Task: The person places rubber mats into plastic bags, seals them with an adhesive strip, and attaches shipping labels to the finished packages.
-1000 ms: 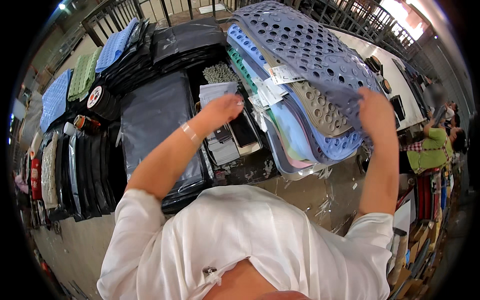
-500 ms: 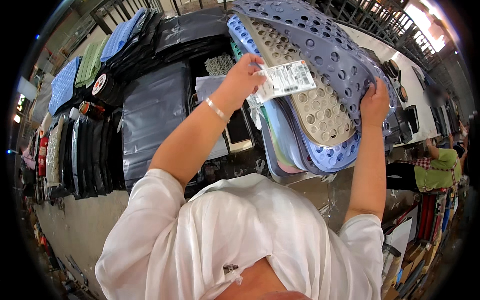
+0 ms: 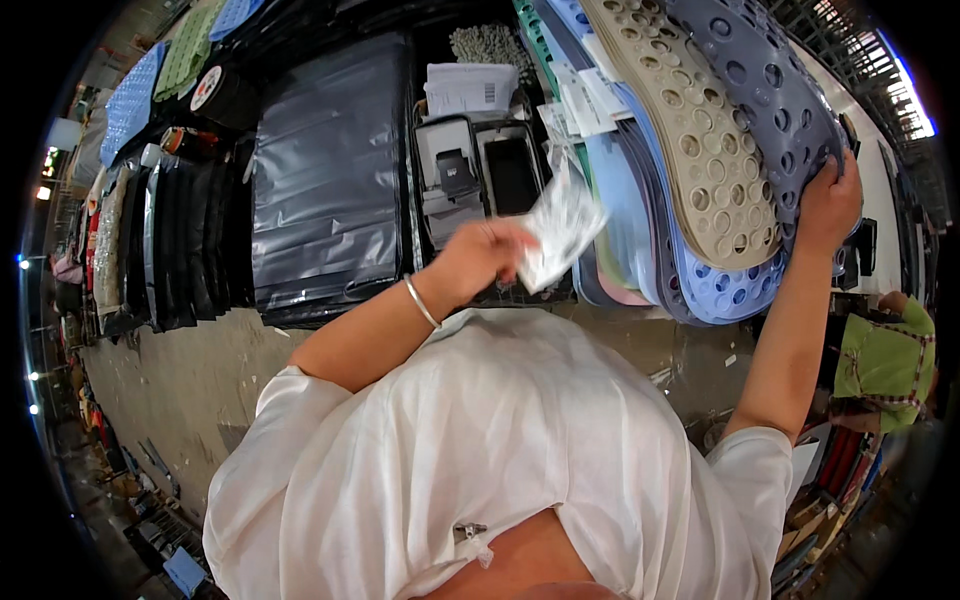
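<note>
My left hand [image 3: 480, 258] pinches a white printed label sheet [image 3: 566, 228], blurred by motion, held low in front of my chest. My right hand [image 3: 830, 208] grips the near right edge of a grey-blue bath mat [image 3: 775, 75] with round holes. That mat lies partly over a beige bath mat [image 3: 700, 150], which tops a stack of mats. A light blue mat [image 3: 725, 297] sticks out beneath the beige one. More white labels [image 3: 590, 100] lie at the stack's left side.
Dark grey plastic bags [image 3: 335, 175] are piled left of centre. Between them and the mats sit a black phone-like device [image 3: 511, 172] and white papers [image 3: 465, 88]. A tape roll [image 3: 222, 97] stands at the left. Another person in a green top [image 3: 885, 370] is at the right.
My left hand has drawn the label sheet down and toward me, away from the mats. My right hand has shifted right with the grey-blue mat, uncovering more of the beige one. The view has shifted.
</note>
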The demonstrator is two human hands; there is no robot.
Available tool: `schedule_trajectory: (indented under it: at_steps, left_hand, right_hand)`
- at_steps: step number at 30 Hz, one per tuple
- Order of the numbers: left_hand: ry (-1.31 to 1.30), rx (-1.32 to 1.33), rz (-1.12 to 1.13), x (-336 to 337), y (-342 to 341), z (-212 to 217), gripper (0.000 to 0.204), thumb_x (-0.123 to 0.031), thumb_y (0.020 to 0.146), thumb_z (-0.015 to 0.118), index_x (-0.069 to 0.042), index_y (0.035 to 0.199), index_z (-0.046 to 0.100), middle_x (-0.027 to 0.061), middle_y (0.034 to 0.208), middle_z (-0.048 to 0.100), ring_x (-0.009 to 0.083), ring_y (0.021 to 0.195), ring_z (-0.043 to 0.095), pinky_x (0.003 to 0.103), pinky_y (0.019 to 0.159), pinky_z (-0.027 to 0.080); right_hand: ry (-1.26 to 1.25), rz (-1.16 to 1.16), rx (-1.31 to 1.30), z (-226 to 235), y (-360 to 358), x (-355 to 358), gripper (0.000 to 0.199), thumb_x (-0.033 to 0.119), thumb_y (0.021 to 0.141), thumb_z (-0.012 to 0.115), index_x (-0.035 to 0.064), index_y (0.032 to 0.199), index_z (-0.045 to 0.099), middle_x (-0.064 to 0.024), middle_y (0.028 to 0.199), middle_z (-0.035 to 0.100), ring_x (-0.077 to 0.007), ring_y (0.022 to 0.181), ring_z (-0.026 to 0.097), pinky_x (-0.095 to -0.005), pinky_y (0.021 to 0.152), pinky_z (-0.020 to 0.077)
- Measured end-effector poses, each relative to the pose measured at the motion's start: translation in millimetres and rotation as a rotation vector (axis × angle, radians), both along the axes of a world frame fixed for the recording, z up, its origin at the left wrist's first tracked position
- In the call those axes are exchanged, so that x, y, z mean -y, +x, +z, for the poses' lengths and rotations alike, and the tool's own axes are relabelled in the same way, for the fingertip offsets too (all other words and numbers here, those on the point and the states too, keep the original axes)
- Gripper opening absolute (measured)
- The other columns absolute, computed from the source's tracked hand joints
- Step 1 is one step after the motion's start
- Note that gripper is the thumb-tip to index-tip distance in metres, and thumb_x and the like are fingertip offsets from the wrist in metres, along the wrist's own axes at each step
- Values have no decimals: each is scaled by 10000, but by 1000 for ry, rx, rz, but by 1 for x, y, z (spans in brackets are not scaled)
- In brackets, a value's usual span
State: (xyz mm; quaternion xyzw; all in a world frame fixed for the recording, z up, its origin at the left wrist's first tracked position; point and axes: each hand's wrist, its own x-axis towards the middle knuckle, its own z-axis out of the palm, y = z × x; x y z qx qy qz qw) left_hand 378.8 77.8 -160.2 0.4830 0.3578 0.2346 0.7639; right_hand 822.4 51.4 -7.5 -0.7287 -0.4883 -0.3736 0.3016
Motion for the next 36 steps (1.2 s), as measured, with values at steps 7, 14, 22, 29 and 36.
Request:
schedule_trajectory:
  at_steps: [7,14,22,29,36]
  left_hand:
    - [-421,-312,160,22,9,-116,250,35,825,555,11,1034,690,67,747,635,150,613,582,253,566,474]
    - [-332,-340,69,20,13,-103,327,-39,878,601,-32,1204,618,101,876,687,158,651,620,269,595,518]
    - [1404,-1008,177,-66,-34,-30,604,-295,856,667,-94,1388,464,156,1434,444,368,1312,411,473,1074,353]
    - [1442,-1093,-243,-97,-37,-47,404,-268,884,626,-83,1238,568,155,1323,554,323,1178,549,411,936,496]
    - [1384,-1413,-456,-106,-11,7,188,-122,817,580,-45,946,694,128,940,701,282,904,661,402,691,555]
  right_hand:
    - [-47,-15,-39,-1,0,-1,323,226,923,519,32,1154,636,-183,1074,677,-375,968,643,-418,828,502]
    - [-63,-7,-99,1,-2,-1,314,242,930,506,52,1136,650,-166,1056,684,-358,950,651,-410,805,505]
    - [-40,-1,-25,1,-2,-1,316,262,950,500,38,1120,644,-190,1021,680,-368,931,655,-401,798,505]
    - [-70,-24,-67,-3,6,-1,328,293,946,503,63,1128,648,-179,1025,682,-365,946,654,-404,810,502]
    - [-52,-15,-28,-2,-1,1,319,280,928,506,56,1100,654,-178,1010,681,-385,927,642,-427,790,502]
